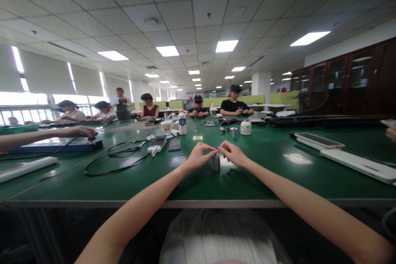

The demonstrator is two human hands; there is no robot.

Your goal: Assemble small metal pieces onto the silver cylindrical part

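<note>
A small silver metal cylinder [215,163] stands upright on the green table before me, with a narrower top. My left hand [201,154] reaches in from the left, thumb and fingers pinched together at the top of the cylinder. From the right comes my right hand [232,153], its fingertips pinched just beside and above the same top. A narrow gap separates the two hands. Anything between the fingertips is too small to make out, and I cannot tell whether either hand touches the cylinder.
Beyond my hands stand a white jar [246,127], a bottle [182,123] and a cup [166,126]. Black cable [102,169] loops at left beside a phone-like device [157,143]. White bars [360,165] lie right. A co-worker's hand [82,132] works at left; other people sit across.
</note>
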